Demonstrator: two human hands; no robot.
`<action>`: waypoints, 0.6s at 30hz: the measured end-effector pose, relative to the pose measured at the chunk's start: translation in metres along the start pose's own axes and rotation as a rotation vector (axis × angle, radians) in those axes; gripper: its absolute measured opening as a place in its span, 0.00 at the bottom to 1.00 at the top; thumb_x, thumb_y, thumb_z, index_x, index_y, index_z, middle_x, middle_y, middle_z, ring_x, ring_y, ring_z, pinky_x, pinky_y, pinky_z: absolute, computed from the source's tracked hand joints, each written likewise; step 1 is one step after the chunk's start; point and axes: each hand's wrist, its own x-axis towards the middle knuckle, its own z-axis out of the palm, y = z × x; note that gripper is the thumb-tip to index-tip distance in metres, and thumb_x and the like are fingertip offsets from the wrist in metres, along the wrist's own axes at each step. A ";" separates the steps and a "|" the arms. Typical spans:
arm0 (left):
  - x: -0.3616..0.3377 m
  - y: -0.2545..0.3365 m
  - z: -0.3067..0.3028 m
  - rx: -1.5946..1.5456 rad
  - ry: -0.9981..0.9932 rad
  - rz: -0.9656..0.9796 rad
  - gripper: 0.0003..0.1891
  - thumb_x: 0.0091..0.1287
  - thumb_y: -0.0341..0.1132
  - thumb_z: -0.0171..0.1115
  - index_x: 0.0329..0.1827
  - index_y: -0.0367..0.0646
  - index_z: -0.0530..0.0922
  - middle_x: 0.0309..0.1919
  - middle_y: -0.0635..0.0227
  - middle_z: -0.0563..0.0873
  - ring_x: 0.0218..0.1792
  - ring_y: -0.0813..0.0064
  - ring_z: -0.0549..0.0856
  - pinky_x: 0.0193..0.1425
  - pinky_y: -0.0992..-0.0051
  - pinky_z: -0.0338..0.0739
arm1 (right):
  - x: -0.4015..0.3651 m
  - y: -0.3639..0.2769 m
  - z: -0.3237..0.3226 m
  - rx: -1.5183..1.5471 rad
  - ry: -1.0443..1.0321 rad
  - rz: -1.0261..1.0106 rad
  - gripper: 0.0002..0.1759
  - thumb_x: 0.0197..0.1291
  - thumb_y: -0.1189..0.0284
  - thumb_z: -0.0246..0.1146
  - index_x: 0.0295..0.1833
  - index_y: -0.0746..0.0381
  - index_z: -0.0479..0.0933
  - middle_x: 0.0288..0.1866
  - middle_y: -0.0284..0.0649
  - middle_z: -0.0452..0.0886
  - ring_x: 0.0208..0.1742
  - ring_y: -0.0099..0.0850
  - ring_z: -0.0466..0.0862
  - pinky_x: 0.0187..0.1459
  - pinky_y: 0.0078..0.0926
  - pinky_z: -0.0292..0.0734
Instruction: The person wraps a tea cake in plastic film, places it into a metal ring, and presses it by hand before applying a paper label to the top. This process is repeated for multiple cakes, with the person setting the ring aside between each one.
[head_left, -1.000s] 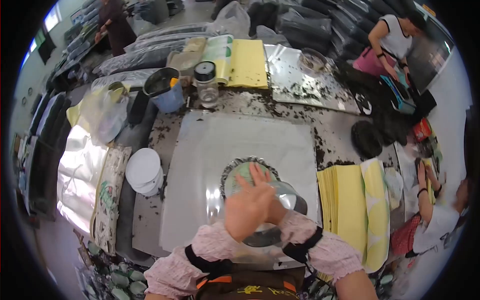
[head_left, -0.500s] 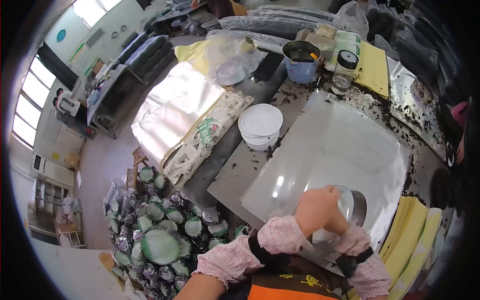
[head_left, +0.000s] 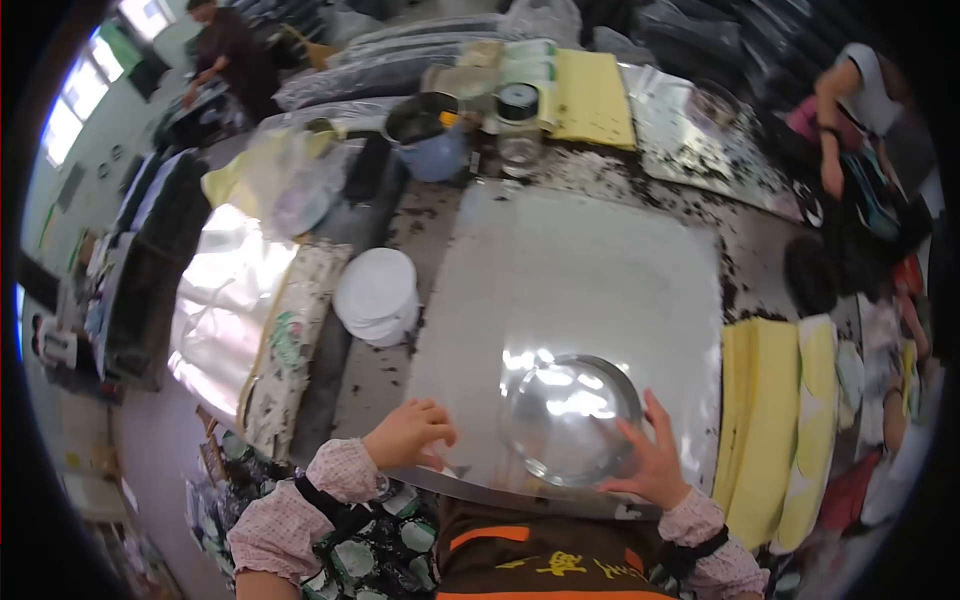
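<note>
Round packs looked done; the ring looked bare. The right hand touched it, fingers wide. The left hand, half open, held nothing.

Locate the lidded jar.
Head view, far side of the table: the lidded jar stands just right of the blue bucket.
</note>
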 end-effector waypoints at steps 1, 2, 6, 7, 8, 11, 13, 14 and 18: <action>0.001 -0.002 0.008 -0.057 0.005 0.009 0.08 0.55 0.39 0.78 0.33 0.53 0.86 0.39 0.75 0.84 0.49 0.67 0.81 0.55 0.64 0.74 | -0.003 -0.004 0.005 -0.007 -0.021 0.028 0.41 0.38 0.53 0.85 0.61 0.53 0.83 0.79 0.65 0.58 0.77 0.62 0.64 0.73 0.52 0.66; 0.002 -0.007 0.009 -0.102 0.013 0.011 0.08 0.54 0.40 0.79 0.33 0.52 0.87 0.38 0.76 0.84 0.48 0.67 0.81 0.55 0.64 0.74 | -0.001 -0.007 0.013 -0.008 -0.035 0.046 0.40 0.38 0.53 0.85 0.60 0.53 0.83 0.80 0.67 0.55 0.78 0.63 0.63 0.74 0.51 0.66; 0.000 -0.009 0.011 -0.069 0.054 0.025 0.11 0.51 0.40 0.81 0.33 0.51 0.87 0.38 0.76 0.84 0.46 0.64 0.81 0.53 0.64 0.75 | -0.006 -0.006 0.032 0.039 0.051 0.080 0.35 0.36 0.58 0.87 0.55 0.52 0.86 0.82 0.68 0.50 0.79 0.64 0.61 0.75 0.51 0.64; 0.002 0.005 0.001 -0.017 0.164 0.061 0.11 0.51 0.40 0.81 0.33 0.51 0.86 0.38 0.75 0.84 0.45 0.64 0.82 0.53 0.64 0.75 | -0.005 -0.006 0.035 0.060 0.057 0.082 0.33 0.37 0.59 0.87 0.52 0.53 0.86 0.82 0.68 0.51 0.79 0.64 0.61 0.74 0.50 0.65; 0.004 0.024 -0.016 0.041 0.276 0.102 0.11 0.50 0.39 0.81 0.33 0.50 0.86 0.38 0.75 0.84 0.45 0.64 0.82 0.52 0.64 0.75 | -0.001 -0.005 0.035 0.078 0.070 0.080 0.31 0.37 0.60 0.87 0.50 0.54 0.86 0.82 0.68 0.51 0.79 0.64 0.61 0.74 0.50 0.66; 0.005 0.030 -0.038 0.023 0.272 -0.001 0.12 0.50 0.39 0.81 0.32 0.50 0.84 0.39 0.73 0.84 0.46 0.63 0.81 0.51 0.63 0.76 | -0.004 -0.003 0.042 0.152 0.077 0.101 0.24 0.39 0.63 0.86 0.41 0.57 0.83 0.82 0.69 0.50 0.78 0.64 0.65 0.73 0.49 0.68; -0.005 0.010 -0.023 -0.004 0.071 -0.037 0.14 0.49 0.40 0.81 0.31 0.50 0.82 0.41 0.72 0.84 0.45 0.64 0.81 0.51 0.62 0.75 | -0.006 0.002 0.038 0.177 0.063 0.088 0.23 0.40 0.62 0.85 0.39 0.57 0.82 0.82 0.70 0.50 0.77 0.64 0.66 0.72 0.48 0.69; -0.007 0.000 -0.010 -0.037 0.046 -0.016 0.13 0.51 0.40 0.80 0.31 0.49 0.83 0.41 0.72 0.84 0.45 0.64 0.81 0.51 0.62 0.75 | -0.007 0.002 0.037 0.179 0.061 0.074 0.23 0.41 0.61 0.85 0.38 0.57 0.81 0.82 0.71 0.50 0.76 0.63 0.67 0.71 0.47 0.70; -0.011 -0.013 0.002 -0.085 -0.026 0.032 0.08 0.58 0.38 0.76 0.34 0.49 0.85 0.40 0.73 0.85 0.45 0.65 0.82 0.51 0.62 0.77 | -0.024 -0.025 0.008 0.359 0.001 0.128 0.20 0.43 0.62 0.83 0.36 0.57 0.80 0.81 0.70 0.52 0.77 0.60 0.68 0.70 0.46 0.71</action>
